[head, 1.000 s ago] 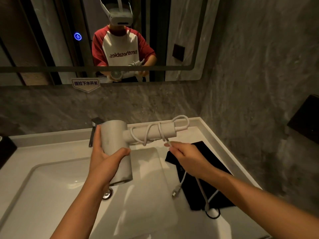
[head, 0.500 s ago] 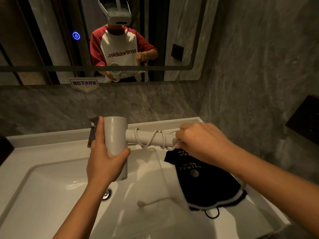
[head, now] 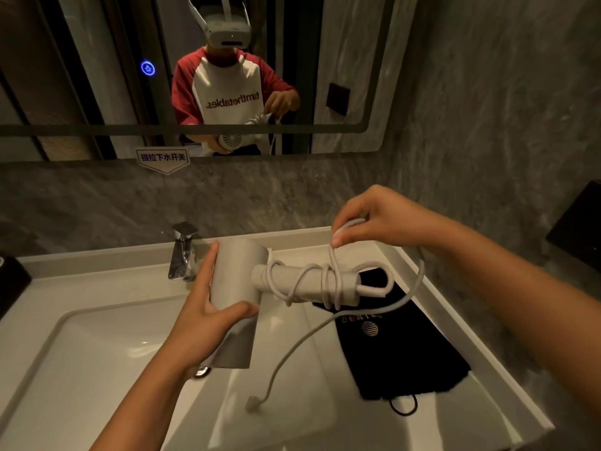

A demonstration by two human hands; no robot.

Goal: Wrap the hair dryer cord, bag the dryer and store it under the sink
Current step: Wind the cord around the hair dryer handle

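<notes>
A white hair dryer (head: 239,278) hangs over the sink, its barrel gripped by my left hand (head: 208,315) and its handle pointing right. Several turns of the white cord (head: 328,281) lie around the handle. My right hand (head: 374,219) is raised above the handle's end and pinches the cord. The loose length curves down from there, and the plug (head: 253,402) dangles over the basin. A black drawstring bag (head: 390,346) with a gold logo lies flat on the counter to the right of the basin, below the handle.
The white basin (head: 97,353) fills the lower left, with a chrome faucet (head: 183,252) behind the dryer. The counter edge (head: 461,323) meets a grey stone wall on the right. A mirror above shows a person. A dark object (head: 11,284) sits at the far left.
My right hand has risen from the handle's end, pulling the cord up over it. One more turn is around the handle. The plug hangs lower over the basin.
</notes>
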